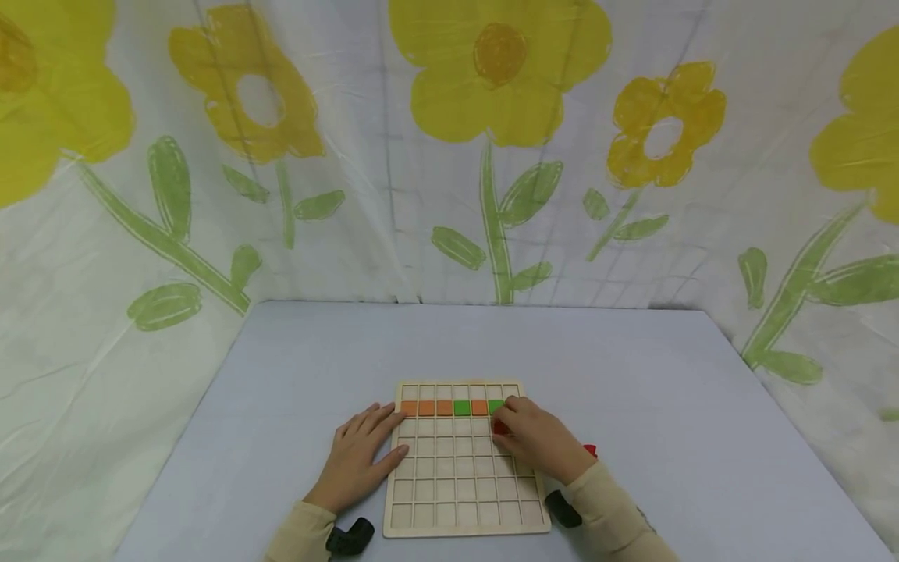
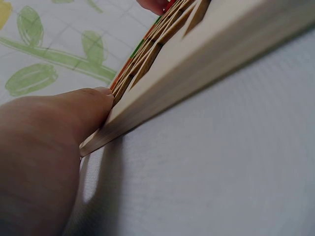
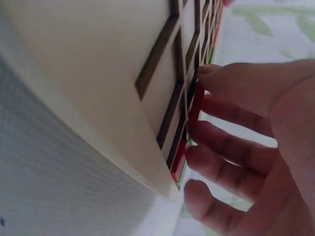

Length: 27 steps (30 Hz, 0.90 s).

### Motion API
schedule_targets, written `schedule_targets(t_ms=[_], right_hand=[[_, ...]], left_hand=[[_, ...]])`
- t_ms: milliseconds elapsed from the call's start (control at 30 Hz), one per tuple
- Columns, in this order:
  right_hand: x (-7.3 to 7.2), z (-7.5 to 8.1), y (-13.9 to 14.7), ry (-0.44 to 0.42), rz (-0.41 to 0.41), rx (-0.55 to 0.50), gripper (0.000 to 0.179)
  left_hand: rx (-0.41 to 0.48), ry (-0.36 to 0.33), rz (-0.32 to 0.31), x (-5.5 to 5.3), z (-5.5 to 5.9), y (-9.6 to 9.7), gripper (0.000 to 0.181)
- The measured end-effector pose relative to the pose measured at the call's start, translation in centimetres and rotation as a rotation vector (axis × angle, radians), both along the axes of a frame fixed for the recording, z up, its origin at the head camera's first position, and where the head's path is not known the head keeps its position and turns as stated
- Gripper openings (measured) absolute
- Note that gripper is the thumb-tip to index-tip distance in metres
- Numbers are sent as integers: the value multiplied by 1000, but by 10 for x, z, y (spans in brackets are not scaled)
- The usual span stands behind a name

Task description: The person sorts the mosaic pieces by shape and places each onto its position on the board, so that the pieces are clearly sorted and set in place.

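Note:
A light wooden board (image 1: 465,515) with a grid of square cells lies on the table. Orange tiles (image 1: 426,408) and green tiles (image 1: 461,408) sit in its second row from the top. My right hand (image 1: 541,437) pinches a red square tile (image 3: 197,105) between thumb and fingers, tilted over the right part of the board just below that row. Another red tile (image 3: 179,161) shows near the board's edge in the right wrist view, below the fingers. With fingers spread, my left hand (image 1: 361,457) rests at the board's left edge, its thumb (image 2: 93,105) touching the rim.
On the table (image 1: 316,351), a red piece (image 1: 591,449) is partly hidden behind the right wrist. Dark wrist devices (image 1: 351,538) are at both cuffs. A white curtain (image 1: 351,234) with yellow flowers stands behind the table and at its sides.

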State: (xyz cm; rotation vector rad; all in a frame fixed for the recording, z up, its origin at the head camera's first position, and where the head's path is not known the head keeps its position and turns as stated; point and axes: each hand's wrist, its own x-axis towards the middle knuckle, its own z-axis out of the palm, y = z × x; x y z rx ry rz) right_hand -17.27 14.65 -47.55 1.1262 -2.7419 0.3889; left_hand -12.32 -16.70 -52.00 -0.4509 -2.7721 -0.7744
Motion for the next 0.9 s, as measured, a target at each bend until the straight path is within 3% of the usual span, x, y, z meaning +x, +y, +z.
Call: schedule_targets(t_ms=[167, 333, 900], right_hand=[[-1, 2, 3, -37, 32, -3, 17], [-2, 3, 5, -17, 52, -6, 23], [-7, 2, 6, 15, 4, 1, 23]], left_hand=[[-4, 5, -2, -1, 0, 0, 53], [-9, 8, -1, -1, -1, 0, 53], [-13, 10, -6, -1, 1, 0, 53]])
